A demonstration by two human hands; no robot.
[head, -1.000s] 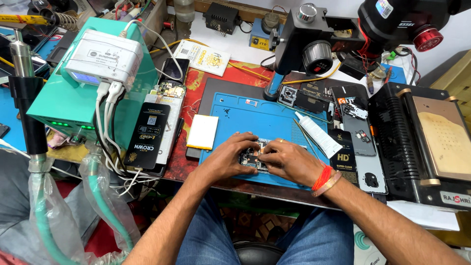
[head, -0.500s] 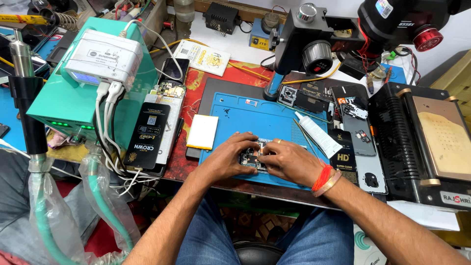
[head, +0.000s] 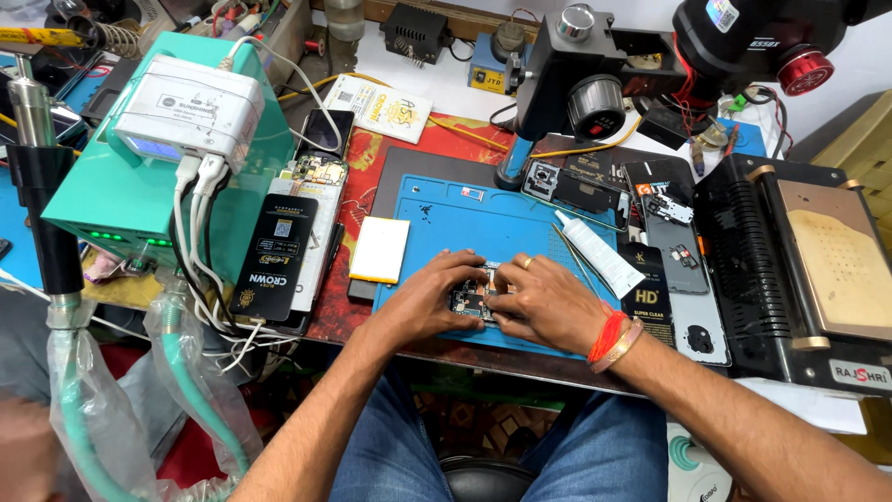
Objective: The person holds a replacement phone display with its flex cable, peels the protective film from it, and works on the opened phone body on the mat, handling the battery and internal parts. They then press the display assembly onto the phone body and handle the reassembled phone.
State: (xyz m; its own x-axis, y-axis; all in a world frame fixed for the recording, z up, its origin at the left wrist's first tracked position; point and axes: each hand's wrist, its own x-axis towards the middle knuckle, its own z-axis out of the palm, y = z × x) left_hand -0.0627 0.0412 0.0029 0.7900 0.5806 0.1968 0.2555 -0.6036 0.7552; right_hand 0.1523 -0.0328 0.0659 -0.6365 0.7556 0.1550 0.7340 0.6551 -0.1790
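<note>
The head view looks down on both forearms reaching in from the lower edge and meeting over a blue work mat [head: 483, 223] on the tabletop [head: 372, 158]. The left hand [head: 429, 299] curls palm-down, its fingers pinching the left side of a small dark circuit board [head: 472, 299]. The right hand [head: 548, 302], with a ring on one finger and red and gold bands at the wrist, closes on the board's right side, fingers bent. The board lies on the near part of the mat, between the two hands and largely hidden by them.

On the mat a white tube [head: 599, 253] lies just right of the right hand. A pale rectangular battery [head: 379, 249] rests at the mat's left edge. Further left, a black phone box [head: 276, 256] leans beside a teal machine [head: 139, 177] topped by a white charger hub [head: 190, 110] with cables hanging down. A microscope stand [head: 567, 84] rises behind the mat. To the right sits a black heating plate machine [head: 818, 270]. The person's jeans show below the tabletop's edge.
</note>
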